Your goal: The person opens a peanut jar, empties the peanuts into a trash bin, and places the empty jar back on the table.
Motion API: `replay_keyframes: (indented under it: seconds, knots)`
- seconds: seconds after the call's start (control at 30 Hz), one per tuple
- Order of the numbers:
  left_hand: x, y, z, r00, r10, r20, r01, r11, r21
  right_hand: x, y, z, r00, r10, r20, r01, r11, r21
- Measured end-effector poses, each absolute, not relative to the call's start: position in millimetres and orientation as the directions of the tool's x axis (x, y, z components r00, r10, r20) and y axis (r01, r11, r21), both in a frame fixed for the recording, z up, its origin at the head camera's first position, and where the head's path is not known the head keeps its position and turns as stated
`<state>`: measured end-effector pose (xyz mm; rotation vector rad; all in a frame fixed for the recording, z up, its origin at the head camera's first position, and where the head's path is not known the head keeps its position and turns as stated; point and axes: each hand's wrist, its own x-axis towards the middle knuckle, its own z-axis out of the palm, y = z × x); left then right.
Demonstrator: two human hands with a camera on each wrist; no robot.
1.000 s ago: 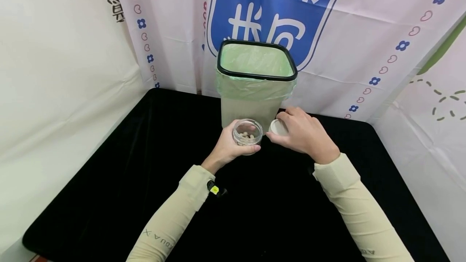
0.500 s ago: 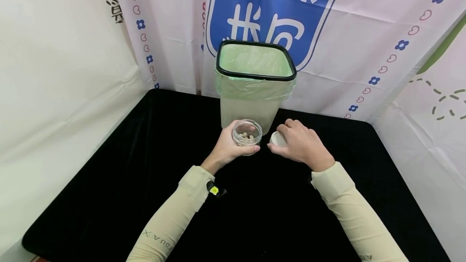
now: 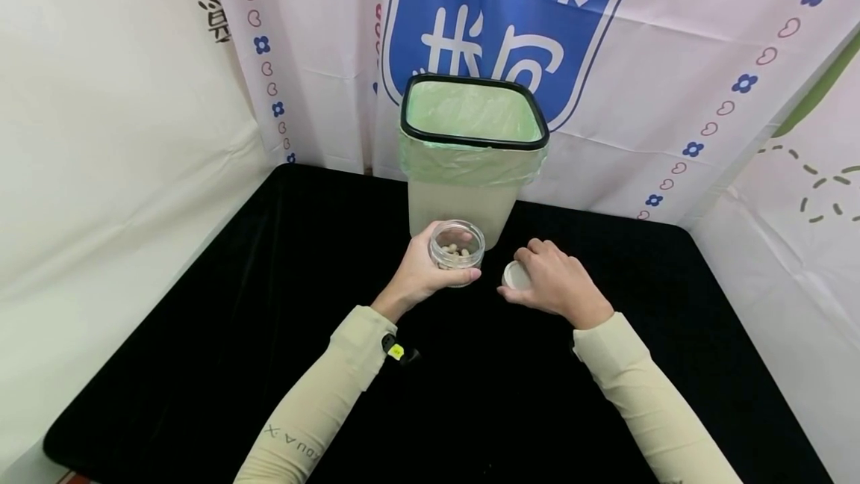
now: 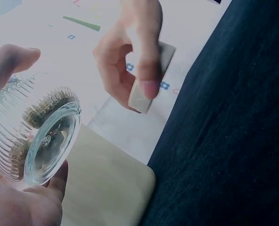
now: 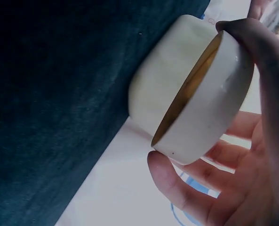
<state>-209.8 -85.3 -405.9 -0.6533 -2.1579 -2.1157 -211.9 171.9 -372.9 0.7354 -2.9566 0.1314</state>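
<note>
A clear glass jar (image 3: 457, 254) with ribbed sides and several small pale pieces inside is gripped by my left hand (image 3: 419, 267), thumb across its front. Its mouth is uncovered and faces up toward the head camera. To its right, my right hand (image 3: 558, 278) pinches a round whitish lid (image 3: 516, 276) by the edge, thumb on one side and fingers on the other. In the right wrist view the lid (image 5: 212, 103) shows its deep rim and a brownish inside, turned toward the dark cloth. A gap lies between lid and jar.
Behind the jar stands a pale bin (image 3: 463, 200) with a black rim and a green liner bag (image 3: 470, 166). Black cloth (image 3: 302, 282) covers the table. Printed white curtains (image 3: 322, 58) enclose the back and sides.
My right hand has moved down, nearer my body, and slightly to the right with the lid, away from the bin. My left hand and the jar have stayed in place.
</note>
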Motion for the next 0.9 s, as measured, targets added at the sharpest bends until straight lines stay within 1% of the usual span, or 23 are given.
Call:
replay_keyframes:
  seconds: [0.2, 0.47, 0.7, 0.9]
  knots:
    - [-209.2, -86.4, -405.5, -0.908, 0.261, 0.329, 0.334, -0.027, 0.942, -212.6, 175.2, -386.1, -0.883, -0.456, 0.108, -0.463, 0.885, -0.052]
    - [-208.3, -86.7, -404.3, -0.909, 0.263, 0.322, 0.329, -0.019, 0.944, -214.3, 182.4, -398.8, -0.889, -0.454, 0.064, -0.458, 0.886, -0.068]
    - [-209.0, -86.2, -405.3, -0.913, 0.256, 0.319, 0.327, -0.011, 0.945, -214.4, 185.4, -403.7, -0.888, -0.455, 0.068, -0.460, 0.884, -0.089]
    - [-208.9, -86.1, -405.5, -0.914, 0.253, 0.318, 0.327, -0.005, 0.945, -217.5, 186.5, -408.5, -0.891, -0.453, 0.031, -0.453, 0.887, -0.091]
